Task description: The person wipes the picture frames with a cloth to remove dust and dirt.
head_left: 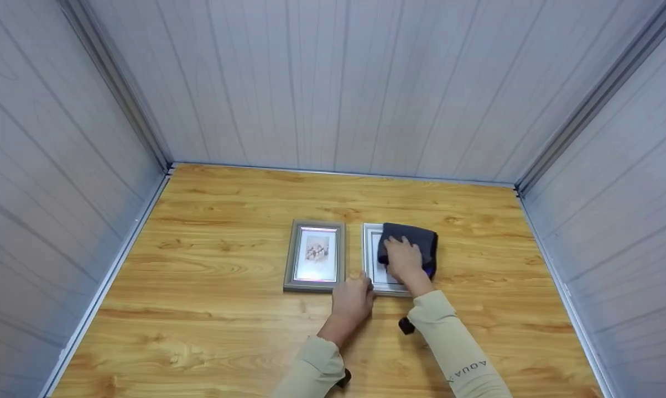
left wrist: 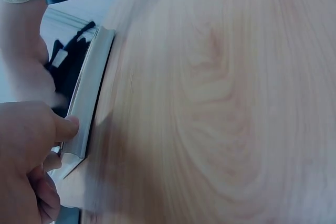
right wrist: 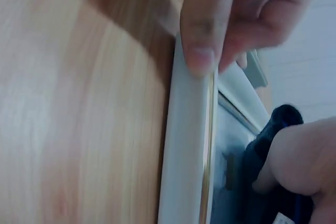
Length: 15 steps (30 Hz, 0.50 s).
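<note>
A white picture frame [head_left: 368,251] lies flat on the wooden surface. My left hand [head_left: 352,298] grips its near left corner, and in the left wrist view the thumb [left wrist: 67,128] lies along the frame's edge [left wrist: 92,87]. On the frame's right part my right hand [head_left: 405,260] holds a dark folded cloth [head_left: 413,231] against the glass. That cloth hides the upper right of the frame and hangs past its right side. In the right wrist view the fingers of the right hand [right wrist: 302,156] bend round the dark cloth [right wrist: 252,161], close over the pane.
A grey-brown picture frame [head_left: 290,260] with a small flower-like picture [head_left: 317,249] lies just left of the white one. Pale panel walls [head_left: 338,83] enclose the wooden surface [head_left: 211,249] at the back and both sides. Dark wrist devices [head_left: 406,325] sit under the sleeves.
</note>
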Each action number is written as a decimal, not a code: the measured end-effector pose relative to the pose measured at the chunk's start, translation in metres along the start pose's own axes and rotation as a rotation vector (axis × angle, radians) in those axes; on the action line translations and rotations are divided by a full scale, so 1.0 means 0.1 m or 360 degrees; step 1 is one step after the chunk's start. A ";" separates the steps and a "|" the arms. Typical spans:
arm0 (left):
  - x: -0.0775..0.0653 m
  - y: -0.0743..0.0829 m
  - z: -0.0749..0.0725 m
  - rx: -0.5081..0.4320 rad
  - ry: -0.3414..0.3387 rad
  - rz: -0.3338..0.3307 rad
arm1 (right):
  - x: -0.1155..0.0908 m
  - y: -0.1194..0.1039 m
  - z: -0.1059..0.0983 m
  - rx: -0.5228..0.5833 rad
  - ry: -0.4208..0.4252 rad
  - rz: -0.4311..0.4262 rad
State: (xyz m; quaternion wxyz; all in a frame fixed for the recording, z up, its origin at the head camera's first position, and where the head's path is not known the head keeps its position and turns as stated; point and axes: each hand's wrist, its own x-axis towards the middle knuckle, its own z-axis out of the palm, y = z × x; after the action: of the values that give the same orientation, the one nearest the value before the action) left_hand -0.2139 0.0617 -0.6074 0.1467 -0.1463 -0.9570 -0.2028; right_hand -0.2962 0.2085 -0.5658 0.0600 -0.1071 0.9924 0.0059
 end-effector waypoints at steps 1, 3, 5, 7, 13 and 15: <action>0.00 0.00 0.00 -0.0007 0.0006 -0.0002 | -0.03 0.02 -0.01 -0.0022 -0.0012 0.0029; -0.01 0.00 0.01 -0.0029 0.0007 -0.0005 | -0.10 0.07 -0.03 -0.0054 -0.0033 0.0047; -0.02 0.00 0.02 -0.0041 -0.0003 -0.0012 | -0.20 0.09 -0.05 -0.0086 -0.0059 0.0021; -0.02 -0.01 0.02 -0.0046 -0.0011 -0.0015 | -0.33 0.09 -0.07 -0.0103 -0.0079 -0.0029; -0.02 -0.01 0.03 -0.0068 -0.0021 -0.0002 | -0.73 -0.05 -0.13 -0.0048 -0.0179 -0.0119; -0.02 -0.01 0.03 -0.0057 -0.0023 -0.0010 | -0.76 -0.13 -0.13 0.0031 -0.0209 -0.0189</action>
State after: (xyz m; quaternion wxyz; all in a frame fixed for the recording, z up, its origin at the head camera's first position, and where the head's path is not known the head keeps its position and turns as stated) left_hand -0.2129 0.0617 -0.6107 0.1365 -0.1475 -0.9547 -0.2194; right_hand -0.2210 0.2119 -0.5441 0.1261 -0.1647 0.9783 -0.0002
